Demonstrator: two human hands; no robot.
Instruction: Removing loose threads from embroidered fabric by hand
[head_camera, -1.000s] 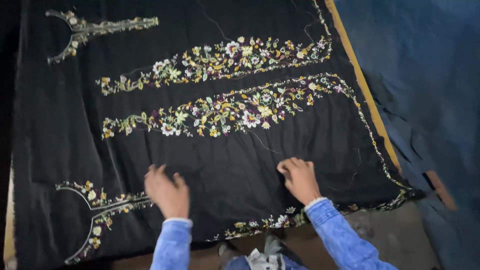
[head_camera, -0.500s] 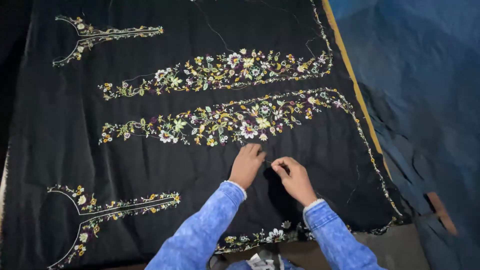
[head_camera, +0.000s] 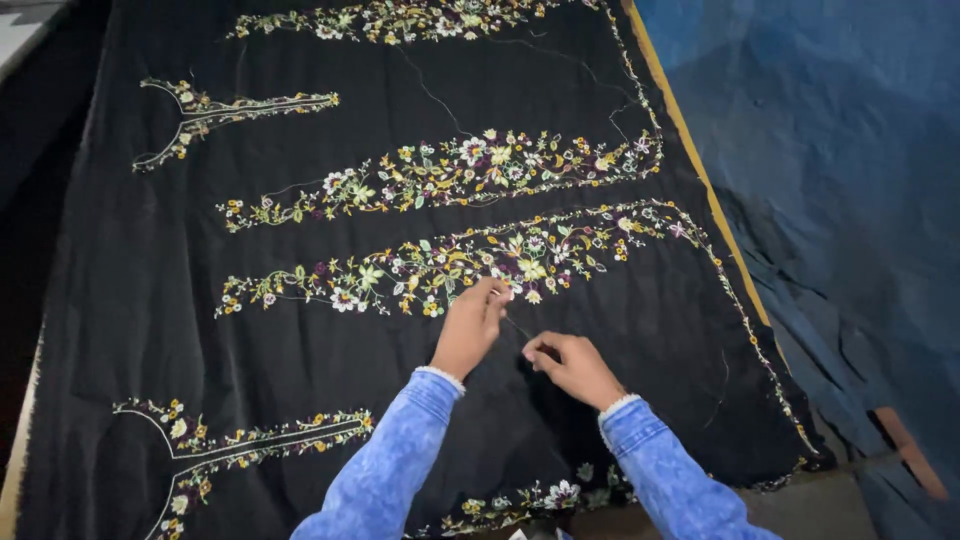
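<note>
Cloth: black cloth (head_camera: 300, 340) with floral embroidery, spread flat over a frame with a yellow edge (head_camera: 700, 175).
Left hand: left hand (head_camera: 468, 328) rests fingertips on the lower flower band (head_camera: 450, 265), fingers pinched (on what, I cannot tell).
Right hand: right hand (head_camera: 572, 366) lies just right of the left hand, below that band, fingers curled, pinching a thin thread (head_camera: 516, 327).
Sleeves: blue denim.

We see a matt black woven cloth (head_camera: 300, 350) stitched with raised floral embroidery bands (head_camera: 450, 265) of yellow, white and green thread with a faint sheen. Our sleeves are soft mottled blue denim (head_camera: 390, 480). Beside the cloth lies a creased, dull blue fabric sheet (head_camera: 840, 180).
</note>
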